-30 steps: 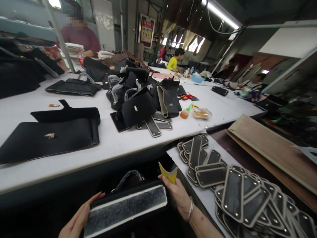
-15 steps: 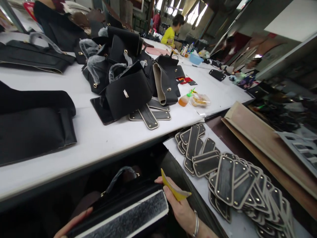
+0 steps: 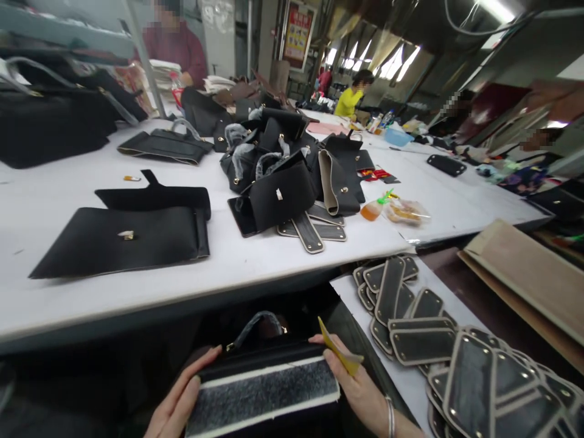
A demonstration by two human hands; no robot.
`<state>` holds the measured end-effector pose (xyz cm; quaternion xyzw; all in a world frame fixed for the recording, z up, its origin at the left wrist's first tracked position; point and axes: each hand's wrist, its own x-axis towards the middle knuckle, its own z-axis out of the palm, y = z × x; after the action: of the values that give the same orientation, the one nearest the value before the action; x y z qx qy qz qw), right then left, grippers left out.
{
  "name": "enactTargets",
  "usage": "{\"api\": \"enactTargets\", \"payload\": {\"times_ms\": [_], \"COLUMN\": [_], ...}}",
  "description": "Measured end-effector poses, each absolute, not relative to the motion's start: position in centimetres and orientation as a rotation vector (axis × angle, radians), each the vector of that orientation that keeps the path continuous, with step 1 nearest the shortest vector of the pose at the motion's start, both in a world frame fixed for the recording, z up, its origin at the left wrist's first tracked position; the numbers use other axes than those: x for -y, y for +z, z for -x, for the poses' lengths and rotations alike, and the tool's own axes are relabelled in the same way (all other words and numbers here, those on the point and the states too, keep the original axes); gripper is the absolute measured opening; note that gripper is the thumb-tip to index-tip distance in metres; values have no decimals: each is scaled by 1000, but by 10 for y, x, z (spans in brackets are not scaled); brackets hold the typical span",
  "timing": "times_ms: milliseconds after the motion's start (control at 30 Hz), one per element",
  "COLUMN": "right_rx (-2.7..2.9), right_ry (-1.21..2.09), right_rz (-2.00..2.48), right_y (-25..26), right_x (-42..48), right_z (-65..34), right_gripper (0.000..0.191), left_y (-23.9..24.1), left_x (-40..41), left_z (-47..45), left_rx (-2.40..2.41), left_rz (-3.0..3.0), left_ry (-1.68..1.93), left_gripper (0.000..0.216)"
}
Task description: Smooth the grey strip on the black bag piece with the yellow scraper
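My left hand (image 3: 182, 398) grips the black bag (image 3: 262, 389) at its 9 o'clock end. My right hand (image 3: 360, 389) grasps the 3 o'clock end, pinching a yellow strip (image 3: 340, 354).

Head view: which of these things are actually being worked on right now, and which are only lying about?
In hand:
- black bag, held at both ends by left hand and right hand
- yellow scraper, in the right hand

Lying about:
- flat black panel on the white table
- pile of bag parts
- glue bottle
- edged tabs
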<state>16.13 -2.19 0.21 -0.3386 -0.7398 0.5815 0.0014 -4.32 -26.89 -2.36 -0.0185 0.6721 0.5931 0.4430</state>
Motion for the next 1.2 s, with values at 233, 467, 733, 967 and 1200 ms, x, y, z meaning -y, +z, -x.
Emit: {"api": "enactTargets", "payload": {"times_ms": [233,467,733,967,1200], "right_rx": [2603,2778,2740,2808,2779], "right_ry": [1437,972,987,563,18], "right_rz": [950,579,465,219,-73], "right_y": [7,8,25,-1,-14], "right_x": [-20,-58,-26,23,32], "right_z": [-100,31,-39,-143,-127], "right_gripper": [57,57,33,56,91], "left_y": [-5,5,1,12,18], "left_x": [258,262,267,261,251], "left_z": [35,28,23,21,23], "left_rx": [-1448,-1520,-1668,-2450,-2504], "left_rz": [247,145,-7,-992,-1363], "left_ry": [1850,1874,1742,1160,677], "left_gripper": [63,52,49,54,78]}}
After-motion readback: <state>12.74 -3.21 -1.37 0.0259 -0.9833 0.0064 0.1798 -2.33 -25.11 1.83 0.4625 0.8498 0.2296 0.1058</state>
